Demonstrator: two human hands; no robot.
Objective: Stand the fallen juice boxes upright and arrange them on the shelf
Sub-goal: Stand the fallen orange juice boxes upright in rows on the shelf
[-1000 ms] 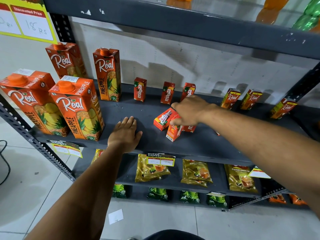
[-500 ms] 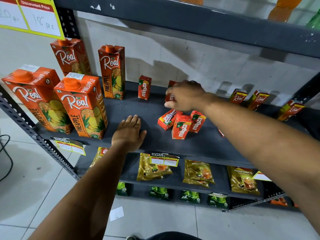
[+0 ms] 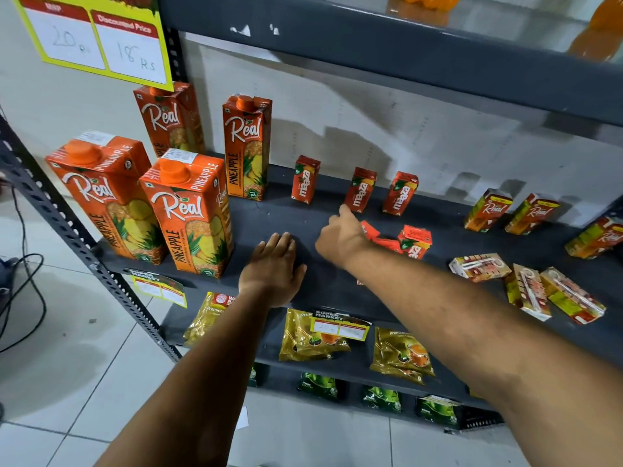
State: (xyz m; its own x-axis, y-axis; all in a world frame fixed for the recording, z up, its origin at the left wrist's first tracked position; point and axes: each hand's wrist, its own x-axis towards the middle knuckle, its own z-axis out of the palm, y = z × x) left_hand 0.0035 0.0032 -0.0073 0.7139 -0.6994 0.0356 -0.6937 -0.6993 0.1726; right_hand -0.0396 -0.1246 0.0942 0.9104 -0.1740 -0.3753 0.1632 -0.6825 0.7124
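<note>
Right hand has dropped from back-row Maaza box, empty.

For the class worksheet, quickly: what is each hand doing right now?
Left hand: open, flat on the shelf, holding nothing.
Right hand: cannot be told; nothing visibly held.

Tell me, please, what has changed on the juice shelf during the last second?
The right hand left the front Maaza boxes, reached to the back row, and is now pulling back empty. One front Maaza box now stands upright. The left hand stayed flat on the shelf; the back row kept its three boxes.
</note>
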